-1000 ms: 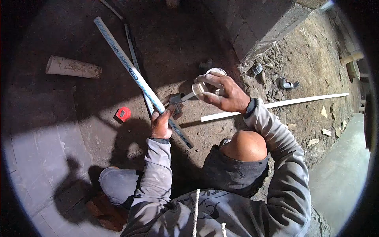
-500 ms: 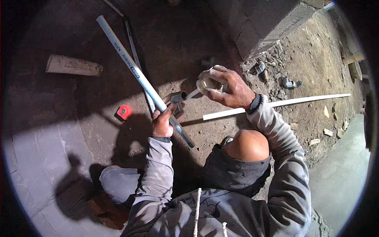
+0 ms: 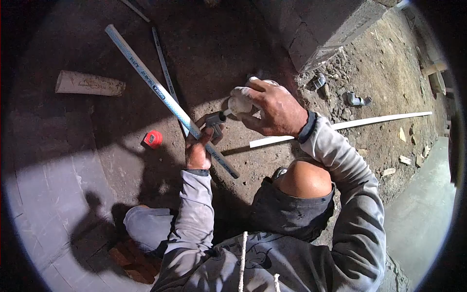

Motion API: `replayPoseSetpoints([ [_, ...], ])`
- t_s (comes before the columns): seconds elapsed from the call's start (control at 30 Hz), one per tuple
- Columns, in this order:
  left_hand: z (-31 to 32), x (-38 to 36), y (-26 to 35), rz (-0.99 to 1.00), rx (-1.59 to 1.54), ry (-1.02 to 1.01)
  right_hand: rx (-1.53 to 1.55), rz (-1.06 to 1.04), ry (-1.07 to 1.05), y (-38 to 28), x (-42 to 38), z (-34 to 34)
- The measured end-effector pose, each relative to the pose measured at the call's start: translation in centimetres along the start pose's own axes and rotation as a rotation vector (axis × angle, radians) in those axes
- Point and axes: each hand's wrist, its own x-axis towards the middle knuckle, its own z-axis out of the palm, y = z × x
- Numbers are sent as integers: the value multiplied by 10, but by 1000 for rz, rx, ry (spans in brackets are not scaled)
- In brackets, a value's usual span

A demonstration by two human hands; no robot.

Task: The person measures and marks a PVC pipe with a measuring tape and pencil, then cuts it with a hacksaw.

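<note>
My left hand (image 3: 200, 146) is closed round a long white and blue printed pipe (image 3: 165, 97), which slants from upper left to lower right. The same hand also holds a grey pipe fitting (image 3: 215, 121) with its open end turned to the right. My right hand (image 3: 275, 107) grips a small whitish container (image 3: 239, 103). From the container a short pale tip (image 3: 226, 112) reaches to the mouth of the fitting. Some of the right fingers are hidden behind the container.
A red tape measure (image 3: 153, 139) and a wide dirty pipe (image 3: 90, 83) lie at left. Behind the held pipe is a thinner pipe (image 3: 163, 61). A white strip (image 3: 379, 120), grey fittings (image 3: 355, 100) and rubble lie right, near a concrete block (image 3: 331, 34).
My right hand has moved left and tilted the container, bringing its tip to the fitting. The pipe and fitting in my left hand have shifted slightly left.
</note>
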Motion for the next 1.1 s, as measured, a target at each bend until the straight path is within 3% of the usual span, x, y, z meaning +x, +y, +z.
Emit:
replayPoseSetpoints([
  [0.07,-6,2,-3,52,45,15,22,46,-110,-3,4,-5],
  [0.17,-7,5,3,146,236,49,177,58,-94,18,4,7],
  [0.2,-5,4,5,152,223,23,397,317,-139,20,-2,7],
  [0.23,0,2,11,160,209,-3,394,316,-135,20,-5,11],
  [0.3,10,0,16,205,236,-1,957,471,66,29,-16,26],
  [0.33,13,-1,19,196,241,-5,999,468,83,34,-20,34],
  [0.43,10,1,15,166,249,-54,383,168,185,26,-24,29],
  [0.5,10,1,10,173,281,-18,144,90,154,21,-23,19],
  [0.63,13,0,7,201,311,52,199,127,42,16,-18,9],
  [0.77,18,0,11,266,297,-52,591,365,96,16,-23,14],
  [0.8,18,1,13,228,306,-43,585,371,103,19,-23,20],
  [0.87,14,2,13,216,313,-74,355,132,309,23,-26,29],
  [1.03,20,-4,14,164,305,18,358,221,240,32,-38,17],
  [1.1,10,2,10,206,263,-2,282,220,338,40,-47,14],
])
